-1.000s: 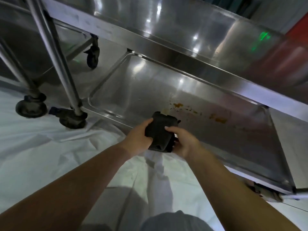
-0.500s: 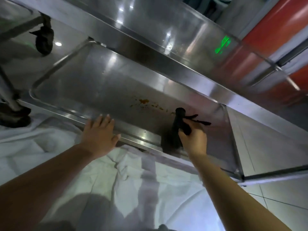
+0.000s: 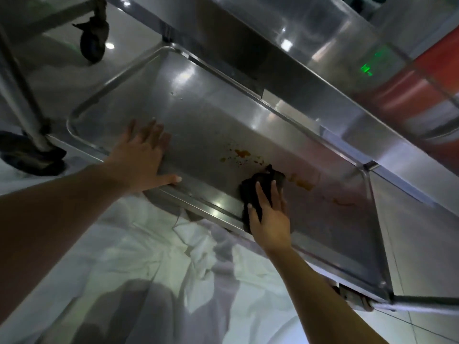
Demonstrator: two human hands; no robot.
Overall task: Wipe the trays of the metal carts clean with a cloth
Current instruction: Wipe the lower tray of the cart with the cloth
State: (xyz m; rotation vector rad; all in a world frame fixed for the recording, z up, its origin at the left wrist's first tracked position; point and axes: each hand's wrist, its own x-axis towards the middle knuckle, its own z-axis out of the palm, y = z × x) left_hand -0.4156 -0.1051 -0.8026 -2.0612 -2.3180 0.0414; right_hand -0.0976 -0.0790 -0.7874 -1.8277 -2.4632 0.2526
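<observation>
Head view: my right hand [image 3: 269, 214] lies flat on the dark cloth [image 3: 258, 192], fingers straight and slightly spread, pressing it onto the lower tray [image 3: 198, 115] just inside the near rim, while my left hand [image 3: 142, 157] rests open with fingers fanned on the same rim, thumb along its edge. The orange-brown stains [image 3: 242, 155] lie just beyond and slightly left of the right fingertips [image 3: 273, 184], with a fainter smear [image 3: 303, 183] just to their right. I judge the right hand the nearer, its stroke running away from me along the fingers' line.
</observation>
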